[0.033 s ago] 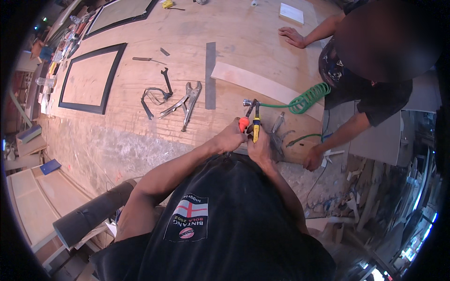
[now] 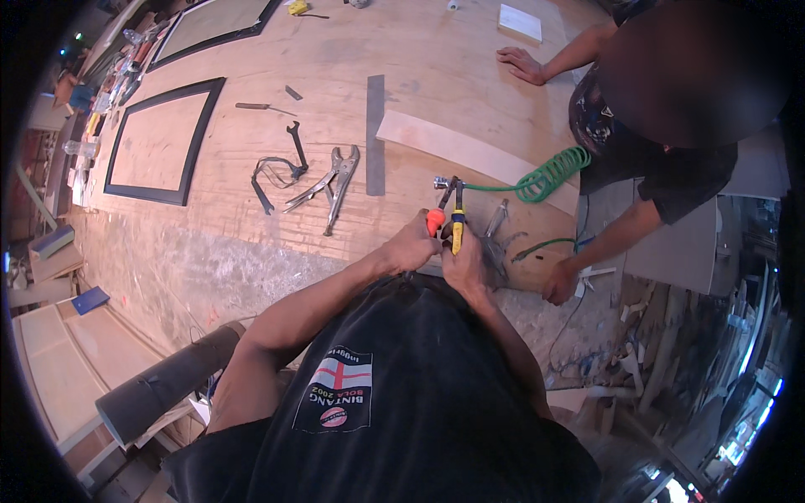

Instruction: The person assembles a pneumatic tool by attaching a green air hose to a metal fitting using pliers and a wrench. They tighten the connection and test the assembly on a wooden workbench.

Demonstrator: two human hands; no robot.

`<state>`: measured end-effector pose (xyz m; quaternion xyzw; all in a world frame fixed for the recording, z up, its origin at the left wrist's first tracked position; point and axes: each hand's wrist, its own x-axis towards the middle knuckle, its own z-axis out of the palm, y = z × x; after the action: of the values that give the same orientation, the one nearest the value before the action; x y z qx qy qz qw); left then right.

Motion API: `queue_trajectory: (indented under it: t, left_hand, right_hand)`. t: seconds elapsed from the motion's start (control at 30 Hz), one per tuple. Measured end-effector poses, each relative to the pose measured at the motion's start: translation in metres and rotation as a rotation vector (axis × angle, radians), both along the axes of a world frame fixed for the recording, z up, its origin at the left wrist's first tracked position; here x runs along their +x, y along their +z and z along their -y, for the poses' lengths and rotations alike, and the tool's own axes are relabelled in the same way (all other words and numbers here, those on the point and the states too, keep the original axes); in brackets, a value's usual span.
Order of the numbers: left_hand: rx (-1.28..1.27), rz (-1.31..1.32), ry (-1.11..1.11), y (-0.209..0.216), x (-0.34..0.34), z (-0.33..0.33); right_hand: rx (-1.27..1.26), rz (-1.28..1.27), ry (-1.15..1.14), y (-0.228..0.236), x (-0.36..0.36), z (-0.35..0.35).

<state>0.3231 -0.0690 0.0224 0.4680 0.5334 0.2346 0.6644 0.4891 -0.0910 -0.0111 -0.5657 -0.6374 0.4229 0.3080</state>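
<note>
My left hand is closed round a tool with an orange handle; its dark metal shank slants up to the right. Beside it, my right hand grips a tool with a yellow-and-blue handle, its dark end pointing away from me. Both tool tips come together at the green coiled air hose, just right of its silver fitting. Whether the tips grip the hose cannot be made out. Fingers hide the lower handles.
Left of my hands lie locking pliers, a wrench, a screwdriver and a black frame. A dark strip and a pale board lie ahead. On the right, another person's hands rest at the table.
</note>
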Motion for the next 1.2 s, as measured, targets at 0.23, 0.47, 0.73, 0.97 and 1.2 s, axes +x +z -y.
queue_trajectory:
  t: [0.23, 0.47, 0.73, 0.97, 1.2]
  left_hand:
    - [0.092, -0.114, -0.040, -0.012, -0.002, -0.005]
    - [0.241, -0.126, -0.089, 0.004, -0.012, -0.009]
    - [0.535, -0.194, -0.035, 0.021, -0.014, -0.013]
    - [0.631, -0.102, 0.104, 0.006, -0.003, -0.022]
    - [0.807, -0.235, 0.037, 0.026, -0.008, -0.030]
  right_hand:
    - [0.042, -0.028, -0.046, 0.022, -0.015, -0.004]
    - [0.049, -0.074, -0.040, 0.020, -0.018, -0.005]
    - [0.110, -0.330, -0.047, 0.030, -0.024, -0.005]
    - [0.226, -0.391, -0.049, 0.076, -0.032, -0.004]
    - [0.162, -0.374, -0.086, 0.076, -0.031, 0.002]
